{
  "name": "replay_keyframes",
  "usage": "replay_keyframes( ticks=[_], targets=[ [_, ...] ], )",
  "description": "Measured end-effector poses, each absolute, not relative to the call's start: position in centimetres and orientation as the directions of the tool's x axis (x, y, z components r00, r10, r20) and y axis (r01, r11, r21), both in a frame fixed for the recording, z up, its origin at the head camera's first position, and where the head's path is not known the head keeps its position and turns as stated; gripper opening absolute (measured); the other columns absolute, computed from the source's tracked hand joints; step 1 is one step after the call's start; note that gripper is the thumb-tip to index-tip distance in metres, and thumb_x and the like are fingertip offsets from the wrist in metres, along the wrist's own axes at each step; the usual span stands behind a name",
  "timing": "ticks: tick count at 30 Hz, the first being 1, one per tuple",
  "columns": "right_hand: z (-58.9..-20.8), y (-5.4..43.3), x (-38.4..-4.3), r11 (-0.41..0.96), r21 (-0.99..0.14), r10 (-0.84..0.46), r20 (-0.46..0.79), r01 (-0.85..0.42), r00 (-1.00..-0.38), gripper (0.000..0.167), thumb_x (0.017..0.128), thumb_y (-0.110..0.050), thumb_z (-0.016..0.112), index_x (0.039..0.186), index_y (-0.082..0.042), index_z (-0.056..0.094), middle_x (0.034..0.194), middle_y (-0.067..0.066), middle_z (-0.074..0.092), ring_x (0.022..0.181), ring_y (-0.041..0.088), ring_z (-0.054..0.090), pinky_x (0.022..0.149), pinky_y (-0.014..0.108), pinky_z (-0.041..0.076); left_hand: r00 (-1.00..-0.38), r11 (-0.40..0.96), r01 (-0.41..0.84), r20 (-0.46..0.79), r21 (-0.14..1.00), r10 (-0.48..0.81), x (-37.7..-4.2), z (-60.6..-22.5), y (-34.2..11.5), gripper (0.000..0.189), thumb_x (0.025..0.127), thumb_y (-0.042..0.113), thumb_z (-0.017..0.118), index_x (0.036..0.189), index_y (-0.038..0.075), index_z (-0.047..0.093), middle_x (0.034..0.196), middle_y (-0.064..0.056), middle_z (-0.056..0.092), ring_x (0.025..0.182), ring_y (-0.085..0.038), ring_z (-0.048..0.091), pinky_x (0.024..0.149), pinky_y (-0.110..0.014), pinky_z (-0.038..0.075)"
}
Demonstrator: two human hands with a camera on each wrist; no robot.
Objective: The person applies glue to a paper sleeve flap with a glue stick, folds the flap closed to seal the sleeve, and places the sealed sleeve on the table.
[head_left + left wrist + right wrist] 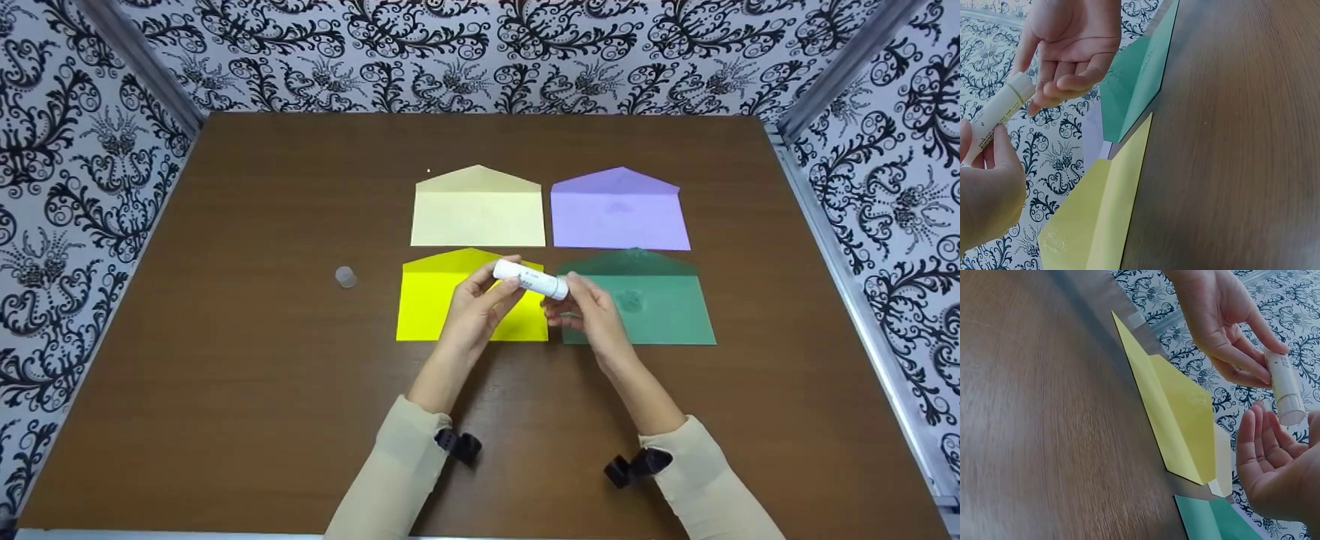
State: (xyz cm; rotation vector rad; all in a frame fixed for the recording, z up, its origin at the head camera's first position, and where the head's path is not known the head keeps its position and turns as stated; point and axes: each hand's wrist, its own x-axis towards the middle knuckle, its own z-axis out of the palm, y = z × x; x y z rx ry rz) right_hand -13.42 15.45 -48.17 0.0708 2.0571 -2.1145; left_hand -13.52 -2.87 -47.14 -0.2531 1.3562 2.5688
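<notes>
A white glue stick point(531, 280) is held in my left hand point(474, 307), thumb and fingers gripping its barrel, above the yellow envelope point(427, 304). My right hand point(600, 319) is at the stick's other end, over the green envelope point(667, 311). Its thumb is close against that end, while its fingers point(1264, 444) are loosely bent and stand apart from the barrel. The yellow and green envelopes lie side by side with their pointed flaps unfolded away from me. Shiny marks show on the green envelope's body and flap, and a similar mark is on the yellow flap point(1064, 225).
Behind these lie a cream envelope point(478, 217) and a purple envelope point(621, 219), flaps also unfolded. A translucent cap point(345, 277) is on the brown table point(247, 375), left of the yellow envelope. Patterned panels point(450, 45) border the table's back and sides.
</notes>
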Motion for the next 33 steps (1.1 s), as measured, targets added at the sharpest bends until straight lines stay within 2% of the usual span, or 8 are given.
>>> replay_keyframes(
  ticks=[3,6,9,14,21,26,29,33],
  targets=[
    [-48.21,15.63,-13.23,-0.026,-0.995,-0.089,-0.093,0.096,-0.992,0.025,0.102,-0.015,0.056,0.12,0.0,0.063,0.107,0.004,0.067,0.097,0.032,0.066,0.084,0.035,0.063,-0.957,-0.554,-0.285,-0.264,0.782,0.119,-13.54,-47.2,-2.91,0.039,0.095,-0.003,0.061,0.135,-0.002,0.058,0.126,-0.011,0.058,0.113,-0.021,0.063,0.102,-0.038,0.052],
    [-48.34,15.73,-13.13,-0.026,-1.0,-0.087,-0.009,0.011,-0.996,0.031,0.094,-0.002,0.065,0.124,0.002,0.061,0.116,0.003,0.065,0.106,0.032,0.063,0.087,0.031,0.061,-0.959,-0.559,-0.28,-0.26,0.781,0.117,-13.54,-47.24,-2.93,0.04,0.095,-0.003,0.061,0.135,-0.003,0.057,0.124,-0.01,0.058,0.113,-0.02,0.063,0.105,-0.04,0.05],
    [-48.53,15.67,-13.15,-0.028,-0.998,-0.086,0.057,-0.055,-0.995,0.036,0.089,0.005,0.069,0.124,0.006,0.059,0.116,0.001,0.064,0.104,0.025,0.062,0.084,0.023,0.06,-0.962,-0.562,-0.267,-0.247,0.783,0.114,-13.55,-47.27,-2.93,0.04,0.096,-0.003,0.06,0.135,-0.005,0.056,0.123,-0.01,0.058,0.114,-0.02,0.062,0.105,-0.039,0.05],
    [-48.66,15.55,-13.22,-0.039,-0.995,-0.061,0.099,-0.097,-0.993,0.036,0.085,0.008,0.071,0.12,0.009,0.06,0.11,-0.001,0.066,0.098,0.019,0.066,0.082,0.022,0.061,-0.964,-0.569,-0.26,-0.242,0.78,0.108,-13.59,-47.31,-2.93,0.039,0.096,-0.004,0.06,0.135,-0.005,0.056,0.122,-0.009,0.059,0.114,-0.02,0.061,0.105,-0.04,0.051],
    [-48.54,15.78,-13.3,-0.04,-0.998,-0.046,0.059,-0.057,-0.997,0.035,0.085,0.008,0.072,0.119,0.009,0.063,0.106,-0.002,0.071,0.092,0.016,0.069,0.08,0.025,0.062,-0.963,-0.572,-0.261,-0.247,0.778,0.104,-13.62,-47.34,-2.91,0.039,0.095,-0.004,0.06,0.134,-0.004,0.057,0.12,-0.008,0.058,0.113,-0.02,0.06,0.101,-0.036,0.054],
    [-48.37,15.89,-13.33,-0.04,-0.999,-0.051,0.03,-0.028,-0.998,0.034,0.086,0.009,0.07,0.119,0.01,0.064,0.105,-0.001,0.072,0.091,0.016,0.069,0.081,0.025,0.062,-0.963,-0.574,-0.263,-0.249,0.775,0.104,-13.6,-47.41,-2.91,0.039,0.095,-0.004,0.061,0.134,-0.004,0.058,0.122,-0.009,0.058,0.116,-0.022,0.059,0.108,-0.044,0.047],
    [-48.32,15.93,-13.35,-0.035,-0.999,-0.058,0.013,-0.011,-0.998,0.032,0.088,0.007,0.069,0.119,0.01,0.064,0.105,0.0,0.072,0.09,0.016,0.07,0.082,0.028,0.062,-0.961,-0.577,-0.269,-0.258,0.772,0.102,-13.62,-47.4,-2.89,0.039,0.095,-0.004,0.061,0.134,-0.003,0.058,0.123,-0.01,0.058,0.116,-0.022,0.059,0.11,-0.047,0.044],
    [-48.31,15.97,-13.38,-0.046,-0.999,-0.067,-0.013,0.017,-0.998,0.03,0.09,0.005,0.067,0.12,0.01,0.064,0.104,0.004,0.072,0.09,0.021,0.072,0.085,0.04,0.061,-0.959,-0.579,-0.272,-0.266,0.769,0.098,-13.7,-47.37,-2.83,0.04,0.095,-0.003,0.062,0.134,-0.003,0.058,0.122,-0.009,0.058,0.115,-0.022,0.059,0.109,-0.045,0.046]
  ],
)
